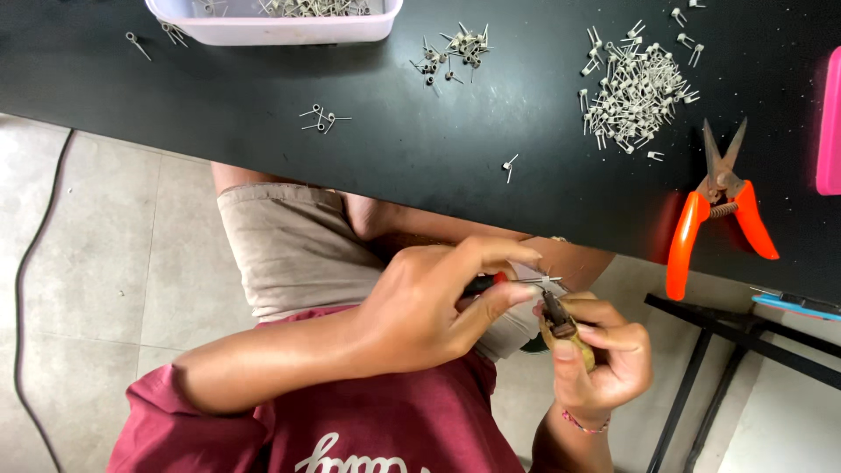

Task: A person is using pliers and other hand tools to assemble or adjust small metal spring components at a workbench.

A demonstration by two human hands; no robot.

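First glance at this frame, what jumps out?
The two hands meeting below the table edge: the left hand pinches a small wire part against a wooden-handled tool held in the right hand. Next, the orange-handled snips lying open on the black table at right. Just above them sits a dense pile of small metal coils.

A black table (420, 149) carries a white tub (272, 26) of small metal coils at its far edge, loose coil heaps (635, 92) and scattered strays (322, 118), orange-handled snips (718, 210), and a pink box (830, 123) at the edge. Below lies grey tiled floor (88, 263) with a dark cable (26, 289).
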